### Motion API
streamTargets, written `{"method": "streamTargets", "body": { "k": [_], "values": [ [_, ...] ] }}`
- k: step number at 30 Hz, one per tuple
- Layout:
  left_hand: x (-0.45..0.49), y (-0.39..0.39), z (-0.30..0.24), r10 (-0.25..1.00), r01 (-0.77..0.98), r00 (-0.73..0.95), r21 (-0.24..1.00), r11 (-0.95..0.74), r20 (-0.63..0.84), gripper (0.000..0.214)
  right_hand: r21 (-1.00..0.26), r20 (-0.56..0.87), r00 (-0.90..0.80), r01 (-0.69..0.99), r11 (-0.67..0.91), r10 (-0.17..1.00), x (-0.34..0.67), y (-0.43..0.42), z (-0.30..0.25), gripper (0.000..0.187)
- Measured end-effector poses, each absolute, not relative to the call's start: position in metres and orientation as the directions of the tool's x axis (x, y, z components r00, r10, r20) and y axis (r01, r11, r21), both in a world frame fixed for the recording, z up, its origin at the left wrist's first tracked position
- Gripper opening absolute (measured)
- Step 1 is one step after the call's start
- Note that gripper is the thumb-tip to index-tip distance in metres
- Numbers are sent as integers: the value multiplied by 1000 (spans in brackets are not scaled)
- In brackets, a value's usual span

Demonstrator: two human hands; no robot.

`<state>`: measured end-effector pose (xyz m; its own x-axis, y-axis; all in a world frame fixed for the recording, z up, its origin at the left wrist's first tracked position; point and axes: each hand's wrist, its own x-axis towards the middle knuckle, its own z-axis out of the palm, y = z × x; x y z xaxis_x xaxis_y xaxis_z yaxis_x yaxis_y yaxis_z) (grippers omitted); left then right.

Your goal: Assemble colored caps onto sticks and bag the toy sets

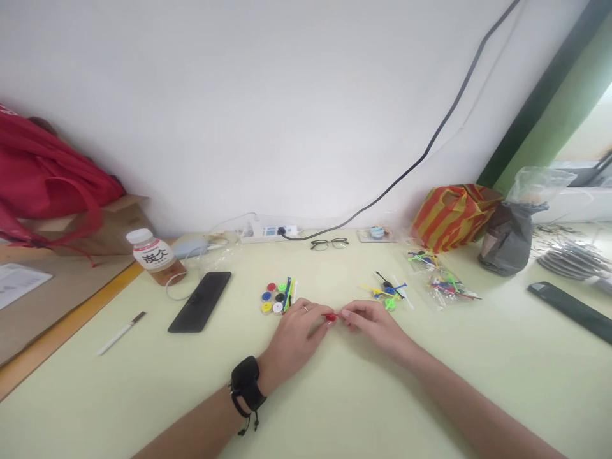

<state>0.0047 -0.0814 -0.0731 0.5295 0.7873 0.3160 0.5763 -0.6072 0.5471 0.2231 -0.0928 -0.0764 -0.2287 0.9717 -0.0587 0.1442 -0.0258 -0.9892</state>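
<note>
My left hand (297, 331) and my right hand (370, 322) meet at the middle of the pale table, fingertips pinched together on a small red piece (329, 316) held between them. A black watch sits on my left wrist. Just beyond my left hand lies a cluster of small coloured round discs (271, 298) with a few thin coloured sticks (288, 292) beside them. Beyond my right hand lies a loose heap of coloured sticks and connectors (388, 292).
A black phone (201, 301) lies to the left, with a white bottle (153, 256) and a pen (121, 333) further left. Glasses (329, 243) and a power strip (268, 231) sit by the wall. At right are clear bags of sticks (442, 280), a striped bag (452, 213) and a grey bag (509, 237).
</note>
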Motion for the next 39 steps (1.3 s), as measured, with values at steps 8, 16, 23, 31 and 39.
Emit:
{"method": "streamTargets", "body": {
  "k": [8, 16, 23, 31, 39],
  "values": [
    [7, -81, -75, 789, 592, 518, 527, -610, 331, 14, -987, -37, -241, 158, 2, 970, 222, -91, -80, 30],
    [7, -80, -76, 778, 549, 534, 564, -617, 331, 14, -989, 16, -250, 137, 52, 968, 219, -89, -88, 30],
    [7, -80, -77, 789, 563, 514, 560, -607, 338, 15, -983, 18, -255, 171, 63, 967, 220, -90, -88, 32],
    [10, -81, -78, 762, 617, 525, 447, -647, 379, 16, -958, 86, -223, 249, 142, 971, 219, -89, -89, 38],
    [10, -87, -71, 732, 621, 559, 390, -681, 389, 10, -938, 152, -211, 278, 208, 966, 217, -90, -97, 33]
  ]
}}
